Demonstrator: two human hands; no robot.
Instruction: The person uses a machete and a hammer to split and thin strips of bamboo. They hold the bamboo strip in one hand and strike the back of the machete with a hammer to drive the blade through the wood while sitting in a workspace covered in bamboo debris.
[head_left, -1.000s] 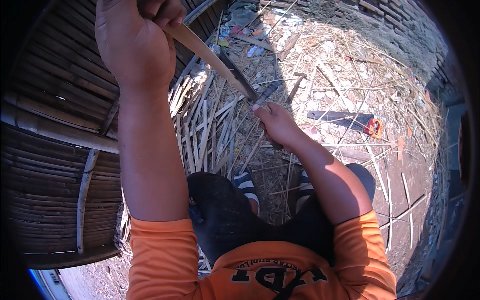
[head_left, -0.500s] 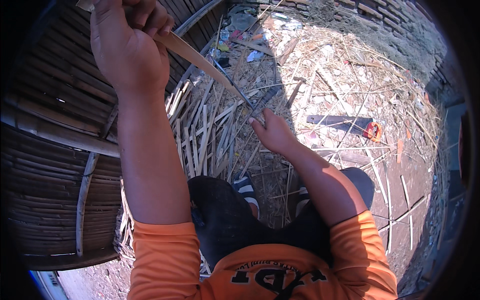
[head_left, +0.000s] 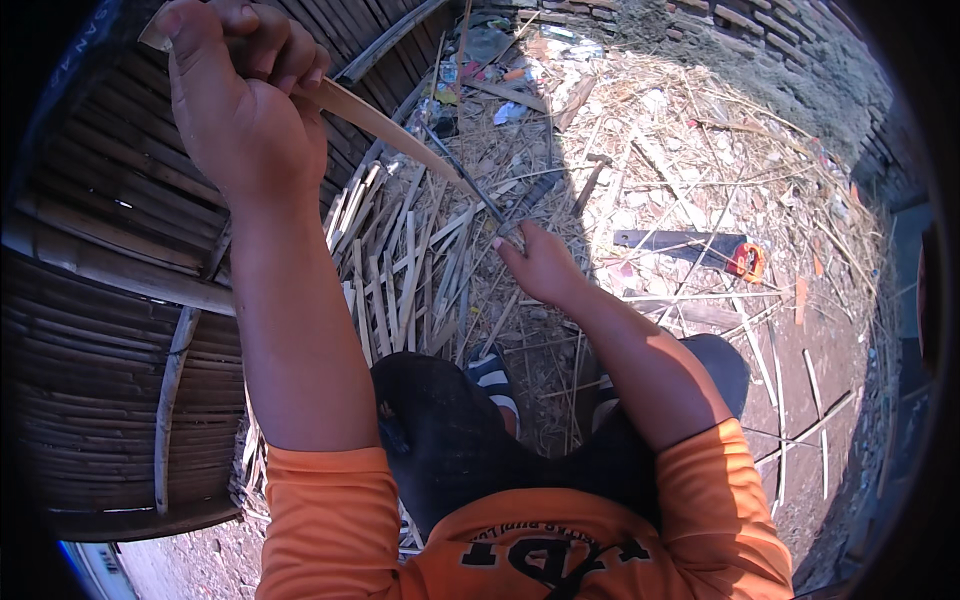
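Note:
My left hand is raised at the upper left, its fingers closed around a long flat strip of bamboo. The strip slants down to the right, toward my right hand. That hand is closed on the handle of a knife, most of it hidden by the fingers. The narrow dark knife blade points up and to the left, and the strip's lower end meets or crosses it. Whether the edge is biting into the strip, I cannot tell.
Split bamboo strips lie piled left of my feet. A handsaw with an orange and black handle lies on the littered ground at the right. A bamboo slat wall stands close on the left, a brick wall at the back.
My left hand has moved slightly left, drawing the bamboo strip with it. My right hand and the knife have barely shifted. A thin upright sliver now shows near the top.

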